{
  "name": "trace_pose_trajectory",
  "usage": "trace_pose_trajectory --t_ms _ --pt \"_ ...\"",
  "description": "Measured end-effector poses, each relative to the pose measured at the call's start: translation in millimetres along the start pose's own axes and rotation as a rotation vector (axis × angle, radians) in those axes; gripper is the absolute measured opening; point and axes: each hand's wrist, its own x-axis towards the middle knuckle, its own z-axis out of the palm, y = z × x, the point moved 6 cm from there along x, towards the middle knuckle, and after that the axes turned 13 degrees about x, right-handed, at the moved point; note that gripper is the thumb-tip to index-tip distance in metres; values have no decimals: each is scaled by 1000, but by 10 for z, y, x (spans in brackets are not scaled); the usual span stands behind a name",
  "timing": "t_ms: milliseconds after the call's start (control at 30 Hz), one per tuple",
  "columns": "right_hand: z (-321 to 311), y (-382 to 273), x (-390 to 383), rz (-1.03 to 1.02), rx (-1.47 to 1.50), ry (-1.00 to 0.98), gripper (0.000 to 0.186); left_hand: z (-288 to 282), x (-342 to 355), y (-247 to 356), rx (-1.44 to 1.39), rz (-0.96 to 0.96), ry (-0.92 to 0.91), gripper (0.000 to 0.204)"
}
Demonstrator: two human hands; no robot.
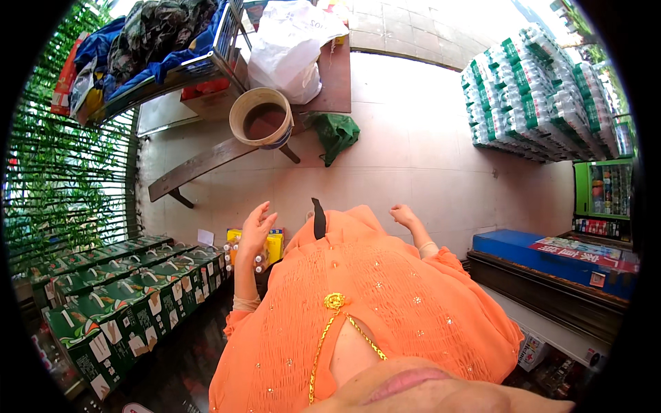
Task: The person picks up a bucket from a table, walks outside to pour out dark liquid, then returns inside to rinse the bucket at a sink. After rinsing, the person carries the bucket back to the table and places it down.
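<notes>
On either side of an orange gathered blouse (pixel 385 268), at half past eight and three o'clock from the middle of the view, the person's left hand (pixel 256 230) and right hand (pixel 405 216) hang well apart, loosely bent, neither visibly holding anything. Near the left hand, at eight o'clock, small pale bottles (pixel 230 255) stand beside a bright yellow printed carton (pixel 275 246). The bottles look light, smooth and slightly slippery, to be gripped round the body; the carton seems stiff yet crushable, better taken by opposite sides. Farther out, at ten o'clock, a narrow dark wooden bench (pixel 201 165) crosses the pale tiled floor (pixel 413 151); a cream plastic bucket (pixel 237 122) at eleven looks heavy with dark liquid (pixel 266 122), steadiest held by its rim. Shrink-wrapped bottle packs (pixel 537 103) rise at two, a long blue box (pixel 502 244) lies between three and four, and green handled cartons (pixel 124 308) line eight.
</notes>
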Motion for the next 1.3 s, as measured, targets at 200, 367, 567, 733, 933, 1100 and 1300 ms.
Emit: trace_pose_trajectory --t_ms 200,367,567,733,933,1100,1300 --pt "280 -713 186 86 269 -261 36 -211 -83 -284 -48 -29 81 46" --pt "576 -1554 362 150 418 -362 46 -313 -336 -713 -154 -176 198 45" --pt "1293 -2467 1075 75 369 -575 58 -453 -602 -742 -165 -398 334 46" --pt "1841 -3009 1470 191 564 -684 69 -526 -663 -518 -228 -577 389 46" --pt "2275 -3241 1906 362 762 -704 86 -396 -688 -454 -288 -746 384 44" --pt "2557 -3311 2261 568 1037 -621 94 -236 -672 -300 -369 -897 359 43" --pt "2654 -3524 2736 661 1313 -544 76 -89 -670 -190 -418 -990 372 47"
